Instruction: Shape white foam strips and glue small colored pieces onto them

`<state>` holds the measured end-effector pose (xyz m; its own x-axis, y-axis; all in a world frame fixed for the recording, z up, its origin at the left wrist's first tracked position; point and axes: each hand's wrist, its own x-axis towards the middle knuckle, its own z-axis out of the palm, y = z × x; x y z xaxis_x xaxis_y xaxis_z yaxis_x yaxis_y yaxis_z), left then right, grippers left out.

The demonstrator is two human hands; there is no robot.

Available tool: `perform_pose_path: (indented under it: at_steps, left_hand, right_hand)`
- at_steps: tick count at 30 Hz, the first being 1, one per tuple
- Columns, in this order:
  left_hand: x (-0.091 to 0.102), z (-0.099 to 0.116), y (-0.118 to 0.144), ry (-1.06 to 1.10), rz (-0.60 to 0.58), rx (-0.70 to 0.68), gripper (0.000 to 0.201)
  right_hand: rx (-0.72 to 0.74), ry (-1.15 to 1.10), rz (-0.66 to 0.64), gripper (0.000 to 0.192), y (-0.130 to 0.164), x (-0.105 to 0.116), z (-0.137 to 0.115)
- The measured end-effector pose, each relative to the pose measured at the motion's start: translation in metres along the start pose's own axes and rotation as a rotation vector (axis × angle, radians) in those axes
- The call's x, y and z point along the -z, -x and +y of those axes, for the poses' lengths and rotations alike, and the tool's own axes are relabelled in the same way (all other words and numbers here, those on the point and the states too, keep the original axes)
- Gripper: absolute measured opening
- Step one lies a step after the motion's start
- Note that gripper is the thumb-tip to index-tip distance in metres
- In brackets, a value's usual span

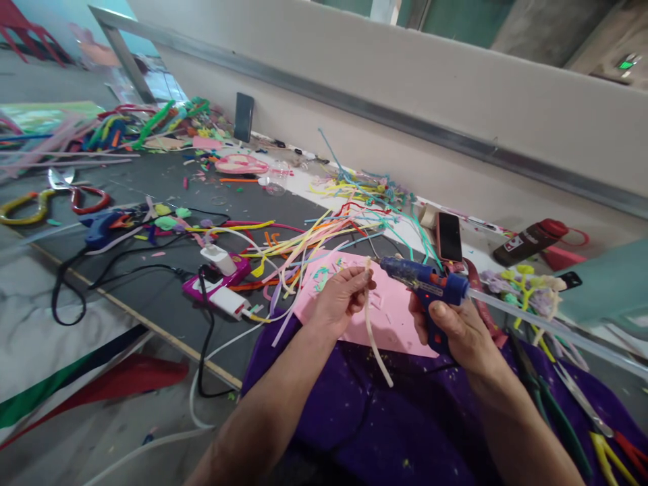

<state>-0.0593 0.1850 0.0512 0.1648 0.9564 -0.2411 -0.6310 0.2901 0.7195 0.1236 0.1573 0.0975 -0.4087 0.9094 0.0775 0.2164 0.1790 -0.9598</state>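
1. Biggest thing in my view is the dark grey table. It runs from the left edge all the way to the wall, and it's a proper mess of craft scraps.
2. A purple cloth covers the near edge right under my arms, speckled with little bits.
3. There's a pink foam sheet lying partly on that cloth, just behind both hands.
4. A tangle of coloured strips (yellow, red, teal, orange) fans out behind the foam sheet, toward the middle of the table.
5. My right hand has its grip wrapped tight round the handle of the blue glue gun. The nozzle points left, toward the other hand, and a clear glue stick pokes out the back to the right.
6. My left hand is pinching the top of a thin cream strip between its fingers. The strip hangs down in a curve over the foam sheet and cloth, with its top end just beside the gun's nozzle. Can't tell if they're actually touching.
7. A magenta power strip with white plugs sits left of my hands, black cables trailing off it.
8. A black phone lies just behind the gun.
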Motion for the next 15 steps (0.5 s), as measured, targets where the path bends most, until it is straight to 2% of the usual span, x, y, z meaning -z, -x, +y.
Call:
perform_pose_path:
  at_steps: [15]
  left_hand:
    - [0.0012,-0.0006,-0.0003,-0.025,-0.011,-0.015,0.032]
  right_hand:
    - [-0.052,0.05,-0.027,0.051,0.0024,0.0037,0.0096]
